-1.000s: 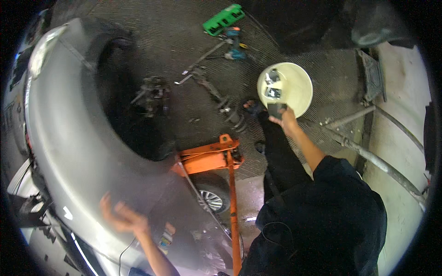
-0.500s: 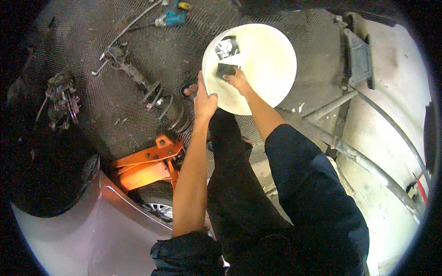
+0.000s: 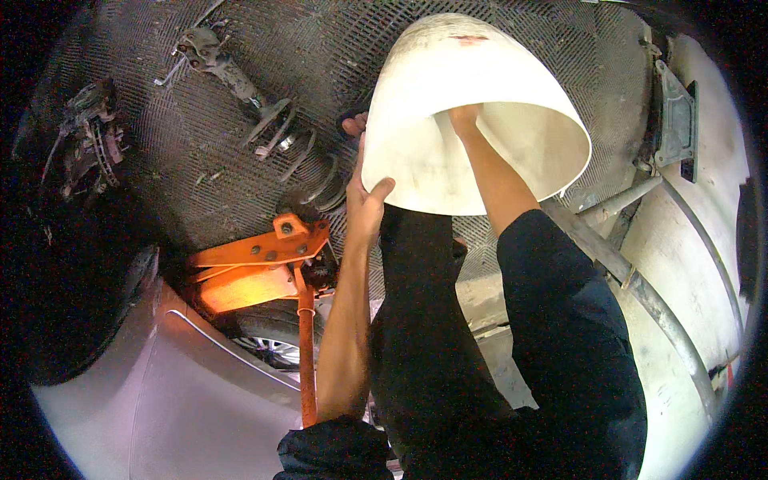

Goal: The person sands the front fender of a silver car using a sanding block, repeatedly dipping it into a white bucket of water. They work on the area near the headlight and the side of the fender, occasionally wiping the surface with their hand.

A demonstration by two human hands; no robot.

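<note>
A large white bucket (image 3: 472, 68) is tipped in front of me, its round mouth facing toward me and its dirty base pointing up and away. My left hand (image 3: 366, 206) grips the bucket's left rim, thumb on the near edge and fingers along the outer wall. My right hand (image 3: 464, 117) reaches through the mouth into the bucket. The bucket's upper wall hides its fingers and anything they hold. Grey smudges mark the inner wall beside my right wrist.
An orange floor jack (image 3: 252, 276) stands at left by a silver car panel (image 3: 192, 392). A strut with coil spring (image 3: 280, 140) and a rusty brake part (image 3: 94, 144) lie on the ribbed floor. Grey metal pipe (image 3: 664, 308) runs along the white surface at right.
The bucket has tipped, lifting its base, and has shifted right in view. My right hand, earlier visible with a dark flat pad over loose black-and-white pieces, is now mostly hidden inside.
</note>
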